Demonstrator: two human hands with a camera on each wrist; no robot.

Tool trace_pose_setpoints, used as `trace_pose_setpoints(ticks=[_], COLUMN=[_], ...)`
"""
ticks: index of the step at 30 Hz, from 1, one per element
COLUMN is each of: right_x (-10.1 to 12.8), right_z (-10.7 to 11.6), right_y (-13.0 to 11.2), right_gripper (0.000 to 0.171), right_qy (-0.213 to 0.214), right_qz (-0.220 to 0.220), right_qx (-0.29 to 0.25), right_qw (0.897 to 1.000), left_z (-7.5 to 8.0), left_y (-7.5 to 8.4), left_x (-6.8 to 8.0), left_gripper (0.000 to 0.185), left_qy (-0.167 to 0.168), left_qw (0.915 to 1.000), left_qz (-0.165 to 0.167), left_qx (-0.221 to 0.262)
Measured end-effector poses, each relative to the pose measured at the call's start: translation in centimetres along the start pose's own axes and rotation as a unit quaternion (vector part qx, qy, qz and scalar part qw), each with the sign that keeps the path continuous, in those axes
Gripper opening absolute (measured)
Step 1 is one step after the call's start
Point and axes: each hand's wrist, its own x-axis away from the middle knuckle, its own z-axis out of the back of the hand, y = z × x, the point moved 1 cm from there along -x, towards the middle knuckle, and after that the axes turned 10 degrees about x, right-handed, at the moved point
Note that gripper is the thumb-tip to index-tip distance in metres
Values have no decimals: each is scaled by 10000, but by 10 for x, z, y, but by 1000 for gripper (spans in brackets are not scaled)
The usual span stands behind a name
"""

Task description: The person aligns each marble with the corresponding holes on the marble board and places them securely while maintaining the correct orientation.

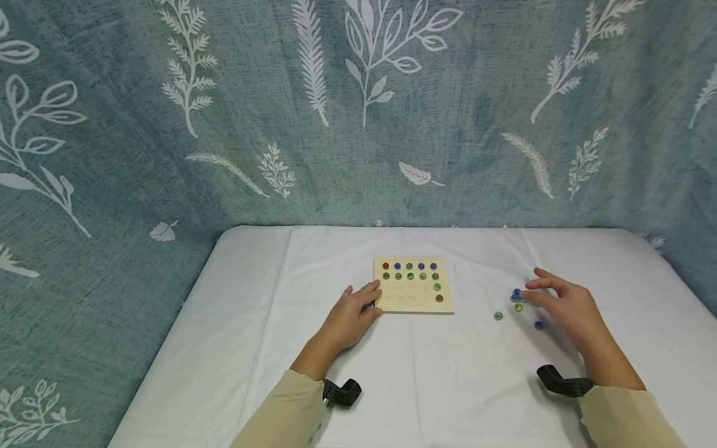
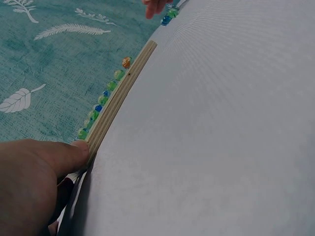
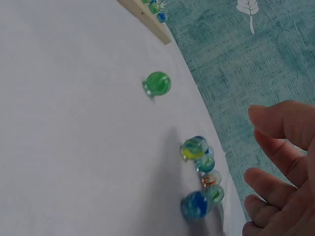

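Resting at 9 o'clock of the wooden board (image 1: 413,285), the left hand (image 1: 350,317) presses relaxed fingers against its edge, seemingly to steady it, while the right hand (image 1: 562,305) hovers, fingers loosely spread and empty, over loose marbles (image 1: 518,300) at 3 o'clock.

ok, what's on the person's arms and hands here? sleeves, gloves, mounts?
Both hands are bare, no gloves or rings visible. Left hand and right hand come out of beige long sleeves. A black curved camera mount sits at each wrist.

Glossy glass marbles (image 3: 157,83), pale layered wooden board (image 1: 413,303), matt white cloth (image 1: 448,386).
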Motion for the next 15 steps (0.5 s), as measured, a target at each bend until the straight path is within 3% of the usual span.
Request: trace_pose_setpoints(ticks=[5, 15], right_x=[4, 2], right_z=[1, 8], right_y=[15, 39], right_gripper=[61, 63], right_qy=[-22, 325], right_qz=[-113, -354], right_qx=[-84, 33], right_qw=[9999, 9988], left_z=[-1, -2], left_y=[1, 0], left_x=[0, 0], left_gripper=[49, 50], left_qy=[14, 17], left_qw=[10000, 10000], left_qz=[-8, -19], left_qx=[-11, 5])
